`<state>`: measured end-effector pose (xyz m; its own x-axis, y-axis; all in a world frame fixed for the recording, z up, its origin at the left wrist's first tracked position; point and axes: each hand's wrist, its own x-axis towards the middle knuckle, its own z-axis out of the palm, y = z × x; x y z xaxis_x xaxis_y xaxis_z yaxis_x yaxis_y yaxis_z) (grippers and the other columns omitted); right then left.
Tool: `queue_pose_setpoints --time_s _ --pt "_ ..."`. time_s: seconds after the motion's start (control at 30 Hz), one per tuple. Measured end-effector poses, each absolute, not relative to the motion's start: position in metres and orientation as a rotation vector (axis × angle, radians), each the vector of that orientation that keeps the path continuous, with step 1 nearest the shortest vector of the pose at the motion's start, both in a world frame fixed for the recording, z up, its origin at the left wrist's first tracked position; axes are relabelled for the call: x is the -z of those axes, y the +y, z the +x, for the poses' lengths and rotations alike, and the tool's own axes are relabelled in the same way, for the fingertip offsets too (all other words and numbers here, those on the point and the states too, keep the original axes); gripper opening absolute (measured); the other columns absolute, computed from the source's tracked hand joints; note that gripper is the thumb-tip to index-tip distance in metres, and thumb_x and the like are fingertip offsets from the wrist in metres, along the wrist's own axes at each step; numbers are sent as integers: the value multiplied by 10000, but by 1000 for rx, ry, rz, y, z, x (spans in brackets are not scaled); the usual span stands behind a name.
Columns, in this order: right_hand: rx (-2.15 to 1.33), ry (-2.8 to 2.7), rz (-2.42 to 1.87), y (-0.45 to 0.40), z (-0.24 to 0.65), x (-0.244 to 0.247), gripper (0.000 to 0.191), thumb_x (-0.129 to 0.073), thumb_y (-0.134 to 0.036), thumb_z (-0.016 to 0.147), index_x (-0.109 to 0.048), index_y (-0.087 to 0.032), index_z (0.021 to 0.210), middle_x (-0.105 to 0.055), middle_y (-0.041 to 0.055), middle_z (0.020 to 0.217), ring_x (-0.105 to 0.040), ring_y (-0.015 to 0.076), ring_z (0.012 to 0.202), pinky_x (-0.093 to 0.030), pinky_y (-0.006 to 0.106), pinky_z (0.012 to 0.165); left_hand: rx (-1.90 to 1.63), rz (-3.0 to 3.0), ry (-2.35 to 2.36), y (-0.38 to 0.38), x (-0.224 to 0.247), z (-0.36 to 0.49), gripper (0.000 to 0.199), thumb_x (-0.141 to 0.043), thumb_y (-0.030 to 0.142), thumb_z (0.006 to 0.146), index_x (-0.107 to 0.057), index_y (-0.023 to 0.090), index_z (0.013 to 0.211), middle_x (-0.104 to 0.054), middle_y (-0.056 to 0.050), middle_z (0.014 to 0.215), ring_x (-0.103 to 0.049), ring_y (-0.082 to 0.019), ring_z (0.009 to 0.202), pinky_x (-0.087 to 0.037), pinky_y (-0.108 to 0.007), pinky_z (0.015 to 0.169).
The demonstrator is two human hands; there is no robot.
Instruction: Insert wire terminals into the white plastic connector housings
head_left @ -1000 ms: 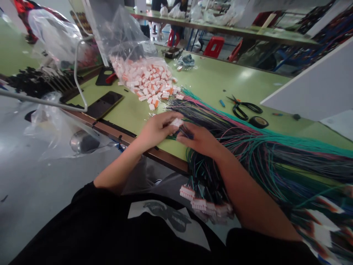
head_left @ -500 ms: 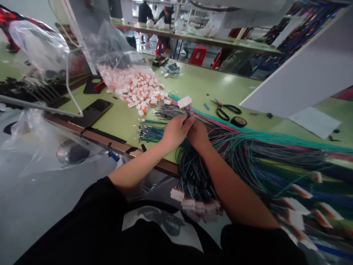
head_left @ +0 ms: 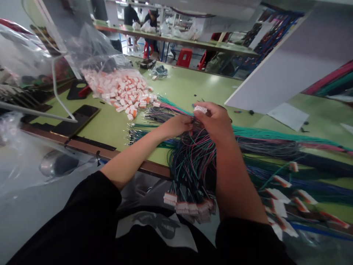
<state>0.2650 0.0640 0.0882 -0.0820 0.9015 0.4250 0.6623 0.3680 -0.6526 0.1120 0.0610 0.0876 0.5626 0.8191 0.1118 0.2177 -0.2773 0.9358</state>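
Observation:
A white connector housing [head_left: 200, 109] is pinched between the thumb and fingers of my right hand [head_left: 217, 119], held just above the wires. My left hand [head_left: 179, 126] is just left of it, its fingers closed at the wires below the connector; I cannot make out which wire is in them. Under both hands lies a bundle of green, pink and dark wires [head_left: 190, 154]. Wired connectors [head_left: 190, 208] hang from this bundle over the table's front edge. Bare wire ends with metal terminals [head_left: 132, 134] point left beside my left forearm.
Loose white-and-orange connectors [head_left: 129, 92] spill from a clear plastic bag [head_left: 102, 60]. A phone [head_left: 75, 120] lies at the left. Long green wires [head_left: 275, 134] run right, near more wired connectors [head_left: 278, 202]. A slanted white panel [head_left: 278, 66] stands at the back right.
My right hand has moved right and up with the connector, away from my left hand. The scissors and tape are now mostly hidden behind it. The view has shifted slightly right.

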Motion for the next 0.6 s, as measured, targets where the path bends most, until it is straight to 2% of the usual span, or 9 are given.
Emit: queue_pose_setpoints --time_s 0.13,0.23,0.33,0.4,0.53,0.6 --pt "-241 -1798 -1423 68 264 -86 325 -551 -395 798 -660 -225 1053 -669 76 990 -609 238 934 -508 380 728 -897 1451 808 63 -76 121 168 -524 69 802 -608 157 686 -548 27 535 -301 -36 368 -206 -241 406" --pt "-232 -1770 -1437 70 265 -83 319 -553 -368 791 -649 -223 1058 -668 75 978 -609 229 911 -505 369 717 -1011 1372 824 65 -68 126 147 -573 100 805 -589 153 670 -519 35 520 -340 -38 395 -249 -225 433" --pt "-223 -1704 -1461 74 263 -75 336 -516 -399 810 -623 -218 1073 -659 77 972 -612 216 888 -504 351 698 -1055 1368 869 64 -65 130 161 -539 32 791 -577 151 689 -544 38 545 -456 -59 473 -354 -219 521" --pt "-253 -1625 -1491 77 261 -68 366 -486 -432 824 -602 -213 1093 -650 75 950 -620 206 842 -504 337 662 -1056 1363 930 62 -65 131 151 -530 17 780 -566 155 730 -547 49 546 -485 -71 489 -376 -221 540" --pt "-436 -1534 -1501 88 272 -61 416 -483 -480 832 -566 -200 1127 -636 63 888 -603 155 657 -492 303 567 -1014 1302 1000 58 -61 130 182 -523 19 785 -488 169 688 -518 77 499 -406 -59 367 -303 -209 417" --pt "-511 -1611 -1497 101 294 -62 414 -469 -497 849 -563 -197 1118 -642 74 908 -593 138 627 -490 292 550 -1013 1234 970 58 -59 130 216 -502 9 796 -460 172 660 -518 82 489 -371 -45 321 -265 -200 373"
